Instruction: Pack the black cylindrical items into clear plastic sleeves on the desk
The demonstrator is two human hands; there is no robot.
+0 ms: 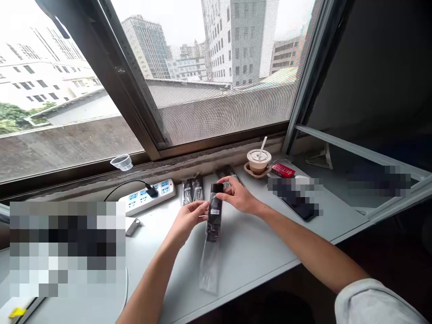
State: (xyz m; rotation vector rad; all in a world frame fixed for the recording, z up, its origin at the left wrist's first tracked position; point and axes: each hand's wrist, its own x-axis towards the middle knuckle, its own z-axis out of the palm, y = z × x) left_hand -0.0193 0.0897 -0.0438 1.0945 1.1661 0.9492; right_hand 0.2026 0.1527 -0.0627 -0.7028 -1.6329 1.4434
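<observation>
A long black item [215, 216] with a small white label is held upright-ish over the desk; its exact kind does not show. A clear plastic sleeve [209, 265] covers its lower part and hangs down below it toward the desk's front edge. My left hand [192, 218] pinches the item's left side with thumb and fingertips. My right hand [238, 194] is closed on its upper right, thumb in front near the black top end. Behind my hands, two similar black items in clear wrapping [193, 190] lie side by side, and more dark wrapped pieces [227, 173] lie partly hidden behind my right hand.
On the left are a white power strip [162, 194] with a black plug, and a small grey object [133, 227]. A clear plastic cup [122, 162] sits by the window ledge. To the right stand a lidded drink cup [259, 161], a red box [283, 170] and a phone [302, 209].
</observation>
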